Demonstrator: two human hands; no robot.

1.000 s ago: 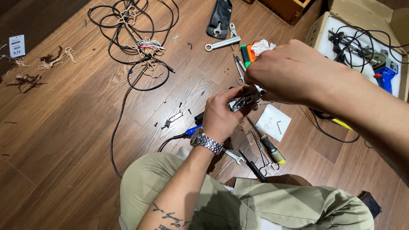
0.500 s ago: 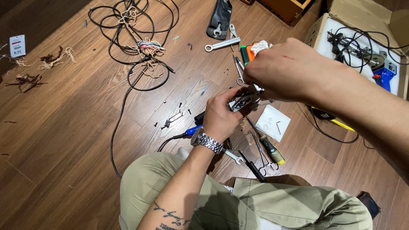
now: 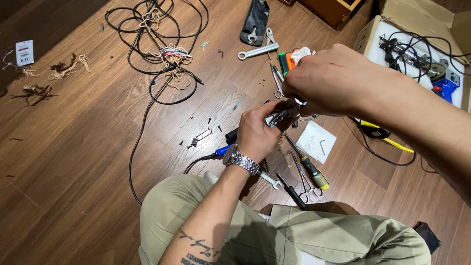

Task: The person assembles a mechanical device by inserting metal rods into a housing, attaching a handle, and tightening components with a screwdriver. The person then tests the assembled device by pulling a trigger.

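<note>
head view: left hand [image 3: 257, 135] fingers grip small shiny metal part [image 3: 278, 117]; right hand [image 3: 328, 81] fingers pinch it.

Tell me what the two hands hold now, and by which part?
The left hand grips a small grey metal part around its lower end. The right hand pinches its upper end; whether a tool is there cannot be told.

A brown wooden floor [image 3: 73, 147] is strewn with tools. A tangle of black cable [image 3: 152, 44] lies at upper left, with frayed rope scraps [image 3: 68, 66] and a white tag [image 3: 24, 52] nearby. A silver wrench [image 3: 257, 51] rests beside a dark pouch [image 3: 255, 22]. A yellow-handled screwdriver [image 3: 314, 172] and a white paper square [image 3: 316, 142] lie lower right. An open cardboard box [image 3: 365, 37] sits at upper right.
</note>
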